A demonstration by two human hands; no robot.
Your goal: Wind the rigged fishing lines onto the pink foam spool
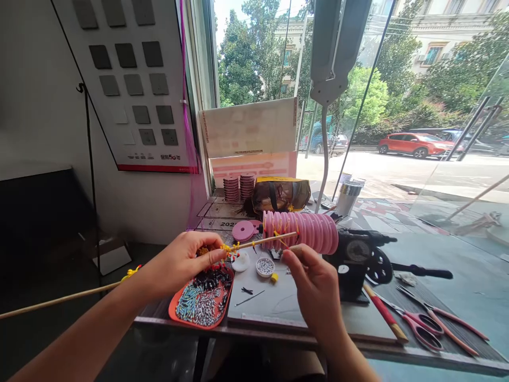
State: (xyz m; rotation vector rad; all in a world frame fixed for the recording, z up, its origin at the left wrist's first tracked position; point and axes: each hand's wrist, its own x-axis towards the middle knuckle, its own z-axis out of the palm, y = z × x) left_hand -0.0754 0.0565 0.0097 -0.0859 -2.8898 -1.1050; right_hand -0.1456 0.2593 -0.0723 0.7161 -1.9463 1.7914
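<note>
Daylight pours through the big window in the upper right of the frame, onto a cluttered grey worktable (302, 313) across the middle.

At the centre left, the left hand (181, 262) is pinched closed on a thin wooden stick (260, 242), thumb and fingertips pressing where a knot of yellow thread (226, 248) is wound. The stick runs long: its tail slants off to the lower left edge, and its tip reaches right, against the row of pink spools (302, 231). The right hand (314, 281), at centre, has its fingers curled near a fine yellow strand just below the spools; whether it actually pinches the strand I cannot tell, as it is too thin to make out.

I judge the stick light and stiff but slender enough to snap if levered from the far end, so the hold close to the wrapped thread looks right. The thread itself seems soft, slack and prone to slipping, best taken between fingertips.

Below the left hand sits an orange tray (175, 310) of small beads, with a small white dish (265, 267) of beads beside it. Right of the spools stands a black hand-cranked winder (360, 260); red-handled scissors (421, 323) lie at lower right. Stacked pink discs (238, 187) and a crumpled gold bag (280, 193) sit by the window.
</note>
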